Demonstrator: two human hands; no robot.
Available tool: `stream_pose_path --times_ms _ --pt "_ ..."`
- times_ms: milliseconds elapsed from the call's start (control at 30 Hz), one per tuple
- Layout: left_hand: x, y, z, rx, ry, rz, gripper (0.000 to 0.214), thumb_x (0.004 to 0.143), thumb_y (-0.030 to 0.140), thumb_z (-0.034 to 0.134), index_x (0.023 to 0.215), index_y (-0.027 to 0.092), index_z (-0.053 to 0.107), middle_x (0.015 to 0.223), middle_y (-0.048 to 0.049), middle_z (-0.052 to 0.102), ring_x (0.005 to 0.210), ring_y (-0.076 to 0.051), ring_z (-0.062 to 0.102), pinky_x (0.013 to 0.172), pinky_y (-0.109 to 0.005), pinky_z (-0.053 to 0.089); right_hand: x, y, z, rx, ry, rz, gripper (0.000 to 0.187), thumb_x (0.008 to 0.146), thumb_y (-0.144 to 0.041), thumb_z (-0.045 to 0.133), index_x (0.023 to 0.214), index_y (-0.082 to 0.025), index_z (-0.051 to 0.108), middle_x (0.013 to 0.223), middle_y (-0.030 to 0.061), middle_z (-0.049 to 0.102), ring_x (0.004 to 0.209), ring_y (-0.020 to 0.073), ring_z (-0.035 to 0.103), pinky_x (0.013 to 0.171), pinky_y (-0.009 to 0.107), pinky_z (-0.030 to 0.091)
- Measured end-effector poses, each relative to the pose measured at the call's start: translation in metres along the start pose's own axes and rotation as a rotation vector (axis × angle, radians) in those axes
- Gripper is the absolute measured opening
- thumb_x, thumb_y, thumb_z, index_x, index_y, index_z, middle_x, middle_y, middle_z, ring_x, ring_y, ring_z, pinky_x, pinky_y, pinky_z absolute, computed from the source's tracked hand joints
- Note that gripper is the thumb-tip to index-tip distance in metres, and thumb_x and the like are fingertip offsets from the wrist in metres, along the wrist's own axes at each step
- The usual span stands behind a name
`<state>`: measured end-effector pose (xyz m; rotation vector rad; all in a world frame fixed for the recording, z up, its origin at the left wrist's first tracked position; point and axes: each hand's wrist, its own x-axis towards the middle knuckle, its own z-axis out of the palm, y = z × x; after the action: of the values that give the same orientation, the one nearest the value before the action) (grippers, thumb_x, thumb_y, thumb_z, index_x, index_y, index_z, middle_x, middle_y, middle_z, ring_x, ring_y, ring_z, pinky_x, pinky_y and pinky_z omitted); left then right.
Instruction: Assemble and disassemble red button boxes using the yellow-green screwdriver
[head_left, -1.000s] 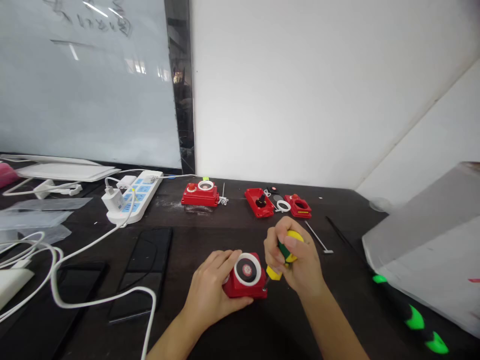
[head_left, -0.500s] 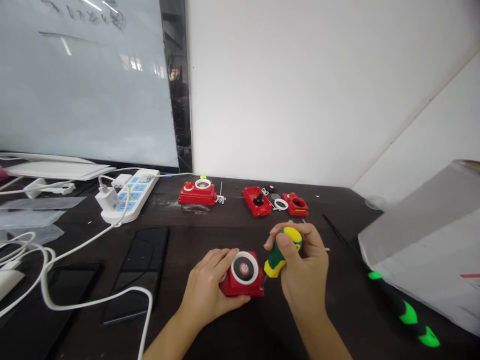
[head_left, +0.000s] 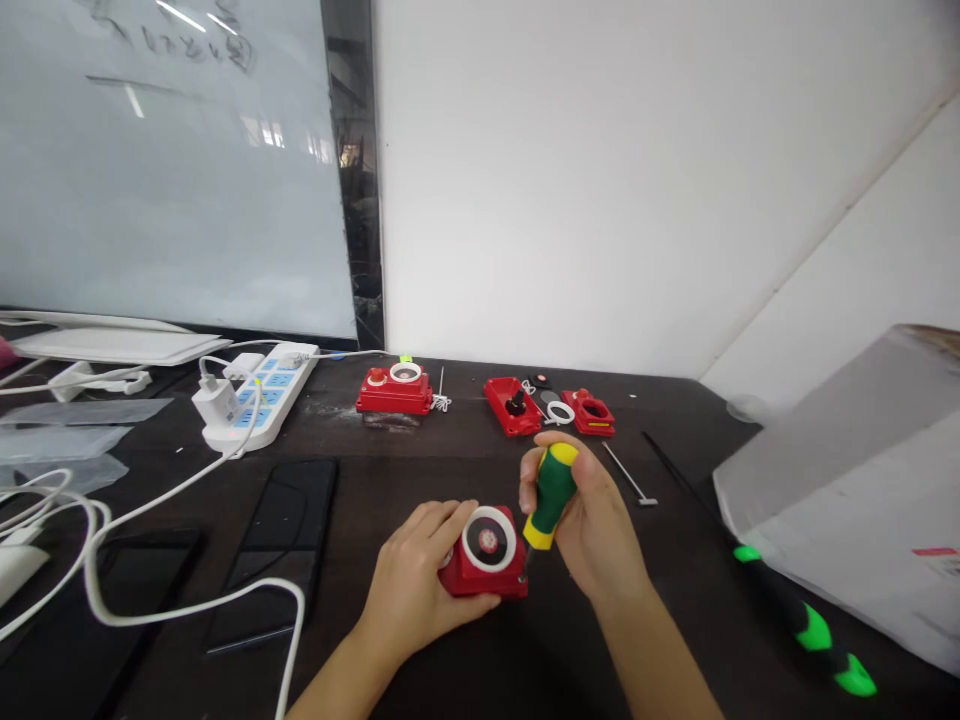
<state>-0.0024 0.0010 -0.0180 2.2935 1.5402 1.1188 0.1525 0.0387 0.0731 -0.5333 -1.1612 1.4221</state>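
Note:
A red box with a white ring around a dark round window (head_left: 489, 540) rests on the dark table, and my left hand (head_left: 416, 565) is closed around its left side. In my right hand (head_left: 596, 520) is a stubby screwdriver (head_left: 553, 495) with a green and yellow handle. It leans slightly, its short shaft pointing down at the box's front right corner, where a screw seems to sit. The exact contact of the tip is too small to make out.
Behind stand a similar red box (head_left: 394, 390), an opened red housing (head_left: 513, 405), a white ring (head_left: 560, 412) and a red cover (head_left: 589, 411). A small metal hammer (head_left: 632, 476) and a black-green tool (head_left: 814, 625) lie right. Leftward are a power strip (head_left: 262, 400) and a phone (head_left: 281, 540).
My right hand has turned the screwdriver, its handle now more upright and slightly further left and up. The small metal hammer behind the hand has come into view. My left hand holds still.

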Motion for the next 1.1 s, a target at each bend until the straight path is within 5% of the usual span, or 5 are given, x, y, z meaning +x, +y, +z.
stream_pose_path --times_ms 267,567,767,933,1100 --pt "0.0 0.0 0.0 0.008 0.009 0.011 0.071 0.053 0.036 0.077 0.118 0.022 0.05 0.11 -0.0069 0.061 0.099 -0.026 0.057 0.082 -0.039 0.051 -0.01 0.011 0.005 -0.268 0.269 -0.211 0.02 0.07 -0.02 0.07 0.082 -0.024 0.055 0.084 -0.0035 0.06 0.064 0.0071 0.057 0.059 0.02 0.046" --pt "0.001 0.001 -0.001 0.003 -0.006 -0.013 0.069 0.055 0.038 0.075 0.117 0.024 0.05 0.11 -0.0072 0.061 0.099 -0.027 0.056 0.082 -0.042 0.05 -0.005 -0.001 -0.012 0.049 -0.25 0.07 0.031 0.067 -0.044 0.069 0.09 -0.025 0.06 0.072 -0.0023 0.058 0.055 0.0111 0.056 0.054 0.027 0.047" --pt "0.002 0.001 -0.001 0.01 -0.001 0.0 0.067 0.056 0.038 0.075 0.117 0.021 0.051 0.109 -0.0083 0.061 0.098 -0.027 0.057 0.082 -0.04 0.051 -0.004 0.005 -0.007 0.071 -0.13 -0.007 0.036 0.068 -0.045 0.067 0.095 -0.027 0.051 0.078 -0.0033 0.056 0.043 0.0034 0.04 0.043 0.019 0.031" --pt "0.001 0.0 0.0 0.012 0.006 0.003 0.068 0.056 0.037 0.075 0.117 0.02 0.051 0.109 -0.0082 0.061 0.099 -0.027 0.057 0.083 -0.039 0.051 -0.003 0.006 0.003 0.019 0.064 -0.111 0.028 0.07 -0.024 0.069 0.078 -0.025 0.042 0.077 -0.0063 0.059 0.042 0.0048 0.051 0.042 0.018 0.035" --pt "0.001 0.0 0.0 0.012 -0.004 -0.008 0.069 0.055 0.037 0.075 0.118 0.021 0.051 0.111 -0.0082 0.06 0.101 -0.027 0.056 0.084 -0.04 0.05 -0.004 0.005 -0.006 0.089 -0.137 -0.023 0.027 0.069 -0.036 0.069 0.08 -0.025 0.047 0.07 -0.0054 0.059 0.043 0.0073 0.053 0.04 0.019 0.037"
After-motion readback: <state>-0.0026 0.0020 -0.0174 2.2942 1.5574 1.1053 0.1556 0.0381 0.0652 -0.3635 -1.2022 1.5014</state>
